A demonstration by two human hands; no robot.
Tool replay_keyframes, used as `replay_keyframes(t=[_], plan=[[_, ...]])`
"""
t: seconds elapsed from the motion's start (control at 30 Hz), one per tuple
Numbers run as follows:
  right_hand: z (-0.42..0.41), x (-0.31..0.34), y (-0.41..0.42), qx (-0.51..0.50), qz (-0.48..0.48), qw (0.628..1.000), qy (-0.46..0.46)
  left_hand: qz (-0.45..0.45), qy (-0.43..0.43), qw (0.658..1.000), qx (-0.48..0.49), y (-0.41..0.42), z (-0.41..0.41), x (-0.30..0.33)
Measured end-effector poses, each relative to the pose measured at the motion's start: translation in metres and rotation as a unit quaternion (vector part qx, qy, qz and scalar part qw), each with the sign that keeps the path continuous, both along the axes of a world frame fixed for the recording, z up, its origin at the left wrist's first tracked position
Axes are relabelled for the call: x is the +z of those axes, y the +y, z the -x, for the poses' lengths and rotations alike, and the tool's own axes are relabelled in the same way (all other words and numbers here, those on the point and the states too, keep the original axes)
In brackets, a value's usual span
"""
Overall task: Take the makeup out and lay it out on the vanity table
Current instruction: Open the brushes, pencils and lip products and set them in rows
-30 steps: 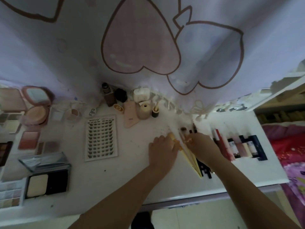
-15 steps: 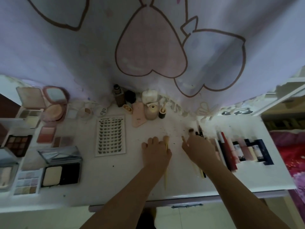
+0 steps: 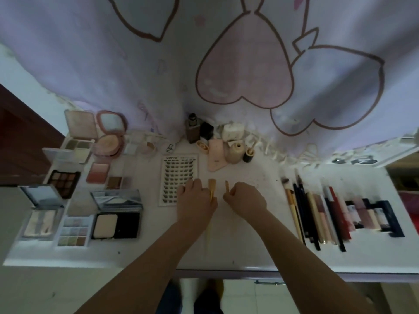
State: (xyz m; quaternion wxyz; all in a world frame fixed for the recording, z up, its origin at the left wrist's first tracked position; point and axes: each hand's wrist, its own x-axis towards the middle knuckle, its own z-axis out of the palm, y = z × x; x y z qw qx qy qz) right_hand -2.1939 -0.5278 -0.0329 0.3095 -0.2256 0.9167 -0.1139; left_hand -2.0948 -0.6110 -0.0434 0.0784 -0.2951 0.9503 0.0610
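Laying out of makeup, middle of the vanity table (image 3: 249, 257). The left hand (image 3: 196, 203) and the right hand (image 3: 244, 200) lie side by side near the centre of the tabletop, close together but not touching. Each hand's fingers are curled round a slim yellow stick: the left yellow stick (image 3: 212, 189) shows above the knuckles, with what seems to be its pale tail running toward the front edge, and the right yellow stick (image 3: 227, 186) shows only its tip. What kind of tool each is cannot be told.

Already set out: open palettes and compacts (image 3: 115, 225) toward the left edge, a lash card (image 3: 179, 177) just left of the left hand, bottles and jars (image 3: 233, 150) along the back edge, and a row of brushes and pencils (image 3: 317, 214) toward the right edge.

Judged step: placing the two sticks. To do it well, lay them parallel to the brush row, tips toward the back edge, in the bare strip between the hands and that row. Lower each flat before letting go, so that it does not roll, and keep the left wrist off the lash card.
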Motion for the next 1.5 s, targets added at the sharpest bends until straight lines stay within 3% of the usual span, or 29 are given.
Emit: replay_keyframes(t=[0.27,0.4,0.6,0.73,0.9,1.13,1.5], plan=[[-0.016,-0.015,-0.002,0.056,-0.021,0.993,0.098,0.016,-0.003,1.0,-0.023,-0.008,-0.014,-0.012],[0.002,-0.002,0.019,0.012,0.023,0.995,0.097,0.058,0.078,0.993,-0.062,-0.004,-0.005,-0.013],[0.063,0.011,0.103,-0.074,0.016,0.986,0.15,-0.038,0.142,0.982,-0.123,0.067,0.058,-0.001],[0.079,-0.003,0.135,-0.048,-0.001,0.986,0.158,-0.134,0.092,0.983,-0.091,0.116,0.099,-0.006],[0.079,-0.014,0.139,-0.033,0.001,0.986,0.161,-0.118,0.053,0.99,-0.053,0.133,0.116,-0.021],[0.069,-0.022,0.126,0.025,-0.082,0.97,0.228,-0.077,0.013,0.996,-0.048,0.12,0.104,-0.023],[0.032,-0.01,0.056,0.002,-0.03,0.996,0.089,0.005,-0.004,0.997,-0.077,0.065,0.031,-0.011]])
